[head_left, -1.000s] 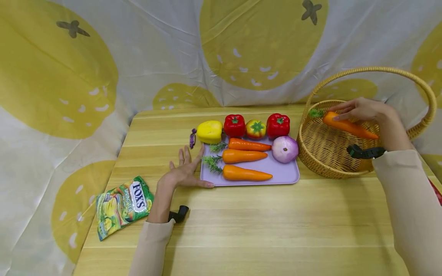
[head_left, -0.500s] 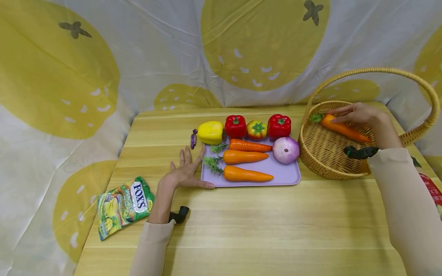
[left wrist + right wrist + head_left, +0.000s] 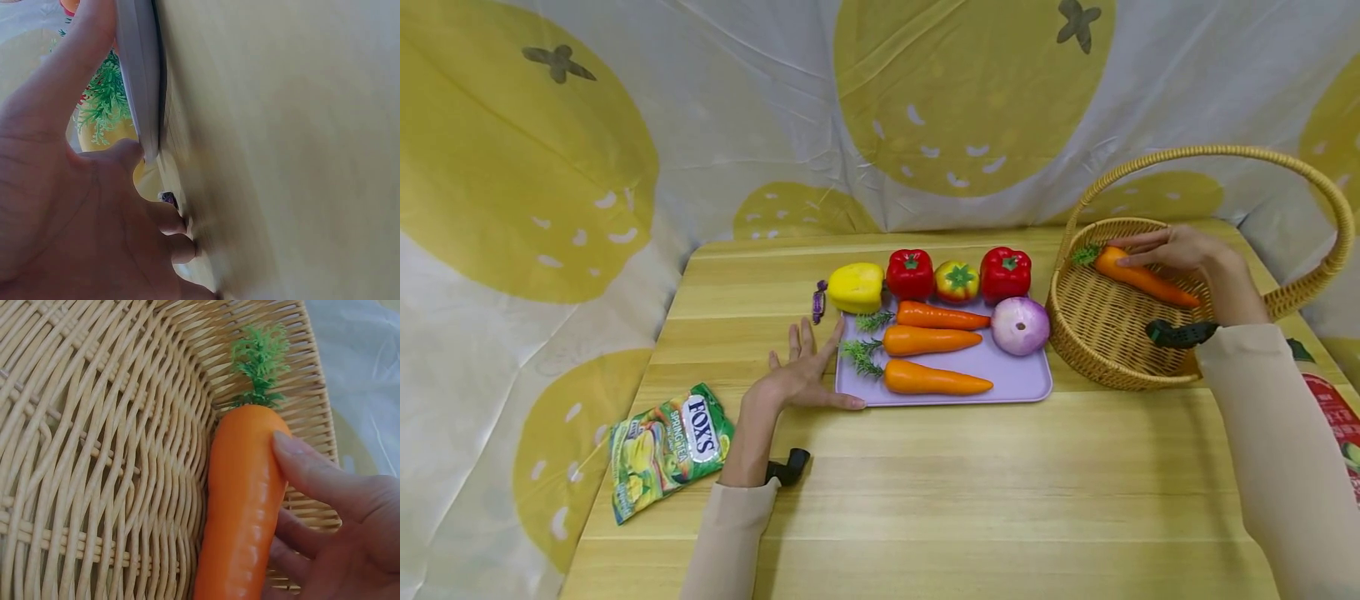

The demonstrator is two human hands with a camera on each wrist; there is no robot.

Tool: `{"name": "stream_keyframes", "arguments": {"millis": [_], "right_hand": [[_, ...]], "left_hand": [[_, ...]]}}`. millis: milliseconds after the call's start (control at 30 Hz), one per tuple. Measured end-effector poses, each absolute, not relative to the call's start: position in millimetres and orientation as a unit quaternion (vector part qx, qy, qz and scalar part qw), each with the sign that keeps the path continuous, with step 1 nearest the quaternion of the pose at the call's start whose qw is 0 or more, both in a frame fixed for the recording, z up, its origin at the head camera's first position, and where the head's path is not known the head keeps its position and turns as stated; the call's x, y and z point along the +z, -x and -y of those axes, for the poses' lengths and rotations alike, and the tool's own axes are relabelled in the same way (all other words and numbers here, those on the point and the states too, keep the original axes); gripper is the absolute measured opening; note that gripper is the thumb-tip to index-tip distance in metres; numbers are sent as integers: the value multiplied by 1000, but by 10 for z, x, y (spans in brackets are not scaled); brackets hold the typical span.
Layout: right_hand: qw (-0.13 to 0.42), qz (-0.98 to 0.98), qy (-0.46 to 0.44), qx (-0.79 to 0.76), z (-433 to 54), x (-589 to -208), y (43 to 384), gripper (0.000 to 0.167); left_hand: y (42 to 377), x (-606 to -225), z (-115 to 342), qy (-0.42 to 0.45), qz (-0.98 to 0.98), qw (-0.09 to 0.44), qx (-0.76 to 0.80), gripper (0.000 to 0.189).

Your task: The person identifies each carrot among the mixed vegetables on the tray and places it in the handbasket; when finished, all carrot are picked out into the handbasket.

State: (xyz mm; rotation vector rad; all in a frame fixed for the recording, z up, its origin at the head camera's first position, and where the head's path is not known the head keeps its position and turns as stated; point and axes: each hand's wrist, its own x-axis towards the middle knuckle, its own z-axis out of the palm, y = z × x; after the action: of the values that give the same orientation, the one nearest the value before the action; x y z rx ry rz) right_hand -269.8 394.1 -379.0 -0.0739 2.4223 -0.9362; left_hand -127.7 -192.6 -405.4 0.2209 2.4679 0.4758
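Inside the wicker basket (image 3: 1097, 329), my right hand (image 3: 1187, 250) holds an orange carrot (image 3: 240, 506) with a green leafy top. The right wrist view has the thumb on the carrot's upper end and the other fingers partly hidden behind it. The carrot lies along the basket's inner wall. My left hand (image 3: 801, 375) spreads its fingers at the left edge of the lilac tray (image 3: 1018, 379), thumb and forefinger touching its rim. On the tray lie a top carrot (image 3: 940, 315), a middle carrot (image 3: 928, 340), a bottom carrot (image 3: 936, 377) and a purple onion (image 3: 1020, 326).
Along the tray's back sit a yellow pepper (image 3: 856, 287), a left red pepper (image 3: 910, 275), a yellow-red fruit (image 3: 957, 282) and a right red pepper (image 3: 1005, 274). A purple wrapped sweet (image 3: 818, 302) and a green sweets bag (image 3: 670, 450) lie left. The basket's handle (image 3: 1247, 152) arches high.
My right hand has lowered the carrot deeper into the basket, mostly in the first half second, shifting slightly left. My left hand and the tray have stayed in place.
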Motion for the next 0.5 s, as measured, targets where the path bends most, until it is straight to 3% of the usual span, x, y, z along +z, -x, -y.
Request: {"name": "stream_keyframes", "arguments": {"millis": [300, 500], "right_hand": [[297, -871, 21, -390, -4077, -3918, 2758, 51], [295, -880, 13, -372, -3978, -3861, 2669, 46]], "left_hand": [[1272, -4064, 1925, -83, -933, 301, 179, 137], [1269, -4052, 1925, -84, -932, 305, 179, 137]]}}
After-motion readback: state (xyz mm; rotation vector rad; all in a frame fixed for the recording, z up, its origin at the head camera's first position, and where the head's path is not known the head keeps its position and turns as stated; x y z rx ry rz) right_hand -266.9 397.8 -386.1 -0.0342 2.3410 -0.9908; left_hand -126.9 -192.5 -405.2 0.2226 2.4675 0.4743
